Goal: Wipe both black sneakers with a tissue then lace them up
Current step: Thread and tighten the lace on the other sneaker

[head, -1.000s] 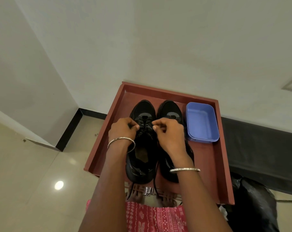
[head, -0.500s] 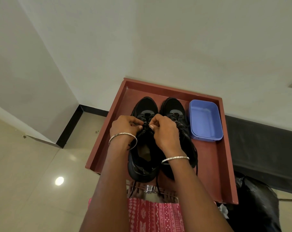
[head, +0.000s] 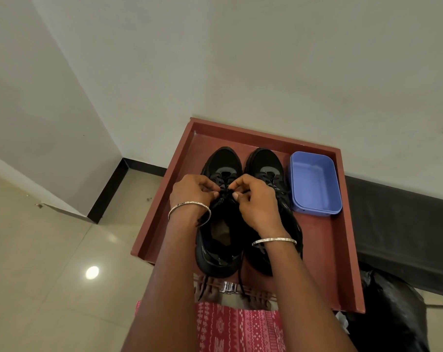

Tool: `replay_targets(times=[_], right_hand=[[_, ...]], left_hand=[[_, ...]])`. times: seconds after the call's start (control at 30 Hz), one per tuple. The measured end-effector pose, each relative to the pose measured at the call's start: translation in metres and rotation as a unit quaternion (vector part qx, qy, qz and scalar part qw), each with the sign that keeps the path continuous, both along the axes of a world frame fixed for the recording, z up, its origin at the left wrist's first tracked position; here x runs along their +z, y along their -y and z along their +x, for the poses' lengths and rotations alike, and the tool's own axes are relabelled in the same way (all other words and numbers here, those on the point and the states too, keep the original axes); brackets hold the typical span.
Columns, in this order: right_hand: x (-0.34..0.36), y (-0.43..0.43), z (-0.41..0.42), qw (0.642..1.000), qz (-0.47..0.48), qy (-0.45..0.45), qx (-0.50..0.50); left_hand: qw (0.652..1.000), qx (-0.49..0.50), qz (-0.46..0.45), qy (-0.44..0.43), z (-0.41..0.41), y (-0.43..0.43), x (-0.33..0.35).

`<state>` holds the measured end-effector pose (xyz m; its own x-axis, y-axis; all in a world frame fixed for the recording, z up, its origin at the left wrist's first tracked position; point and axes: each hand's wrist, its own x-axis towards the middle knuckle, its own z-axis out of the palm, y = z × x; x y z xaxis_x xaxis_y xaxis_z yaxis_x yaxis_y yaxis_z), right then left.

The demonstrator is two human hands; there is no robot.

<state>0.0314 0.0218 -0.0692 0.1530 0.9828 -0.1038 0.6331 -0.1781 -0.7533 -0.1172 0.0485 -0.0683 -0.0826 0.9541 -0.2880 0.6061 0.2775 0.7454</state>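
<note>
While the red tray (head: 324, 252) carries everything against the wall, I work from its near edge, with the blue tub (head: 314, 184) sitting empty at the far right of it. Both black sneakers stand side by side in the tray, toes to the wall: the left sneaker (head: 221, 250) under my hands, the right sneaker (head: 266, 163) just beside it and touching. My left hand (head: 192, 193) and right hand (head: 256, 201) meet over the left sneaker's tongue, each grip pinched shut on the lace (head: 224, 195) where it crosses the upper eyelets. To do this well, I judge I should keep both sides equally taut, pull outward and slightly toward me so the crossing seats flat, and mind the loose lace ends (head: 240, 280) trailing off the tray's front edge, since a snag there would tug the lacing uneven. No tissue is in sight.
</note>
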Motion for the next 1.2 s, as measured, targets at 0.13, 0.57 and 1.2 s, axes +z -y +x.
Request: replay_targets(times=[0.13, 0.57, 1.2], right_hand=[[-0.002, 0.000, -0.006, 0.998, 0.042, 0.036, 0.002], [0.006, 0.006, -0.009, 0.994, 0.040, 0.103, 0.002], [0.001, 0.002, -0.009, 0.996, 0.032, 0.081, -0.008]], left_hand=[[1.000, -0.013, 0.006, -0.004, 0.002, 0.000, 0.000], [0.999, -0.036, 0.010, -0.014, 0.007, 0.001, 0.003], [0.997, -0.058, -0.010, 0.044, 0.016, -0.002, 0.006]])
